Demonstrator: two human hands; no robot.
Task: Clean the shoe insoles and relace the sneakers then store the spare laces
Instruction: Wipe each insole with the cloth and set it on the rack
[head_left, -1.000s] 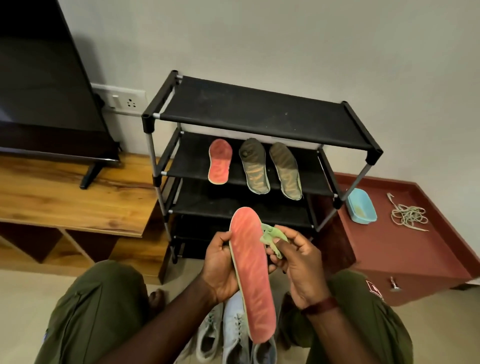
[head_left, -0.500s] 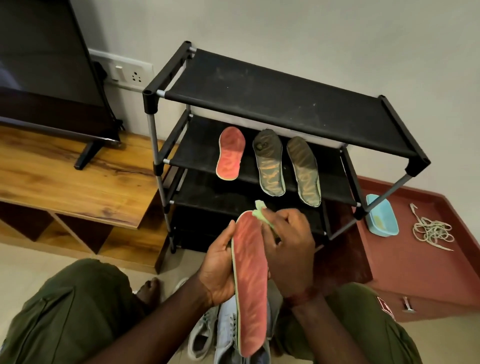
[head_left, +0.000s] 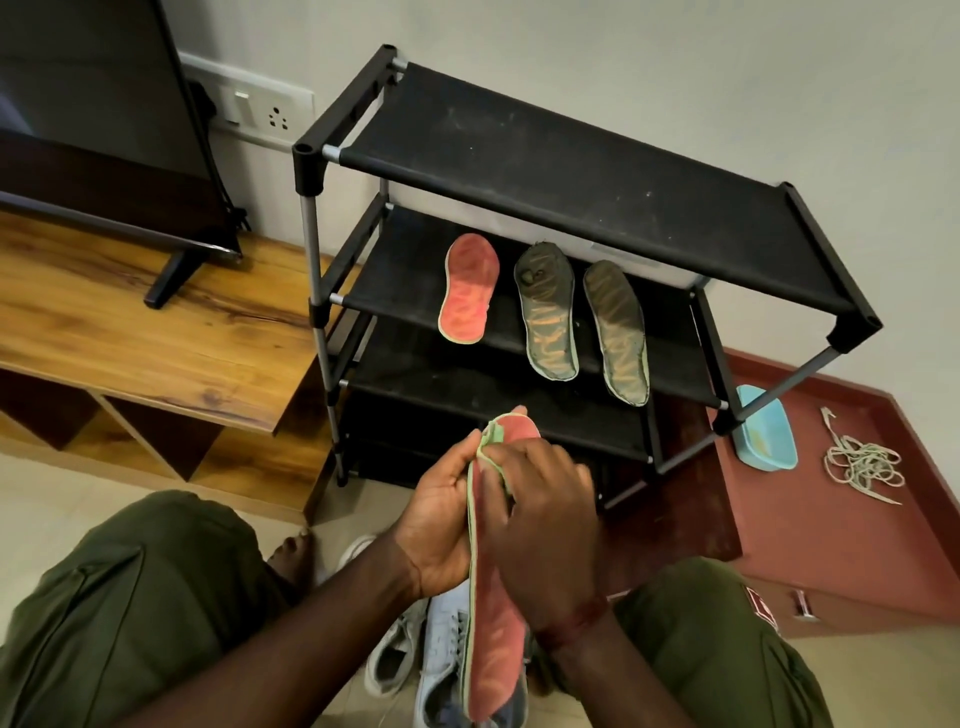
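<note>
My left hand (head_left: 441, 525) grips a red insole (head_left: 498, 644) by its left edge, holding it upright in front of me. My right hand (head_left: 545, 514) presses a small green cloth (head_left: 491, 436) against the insole's upper part; most of the cloth is hidden under the fingers. On the shoe rack's middle shelf (head_left: 405, 291) lie a second red insole (head_left: 467, 291) and two dark dirty insoles (head_left: 548, 312) (head_left: 618, 332). Light sneakers (head_left: 441, 649) stand on the floor between my knees. A tangle of spare laces (head_left: 862, 462) lies on the red cabinet top.
A blue tray (head_left: 769, 441) sits on the red cabinet (head_left: 831, 545) to the right of the black rack (head_left: 571, 156). A wooden TV unit (head_left: 130, 332) with a television (head_left: 93, 104) stands left. My knees in green trousers flank the sneakers.
My right hand brought the green cloth from beside the insole onto its top and slid it down the surface. The view also shifted lower and closer to the rack.
</note>
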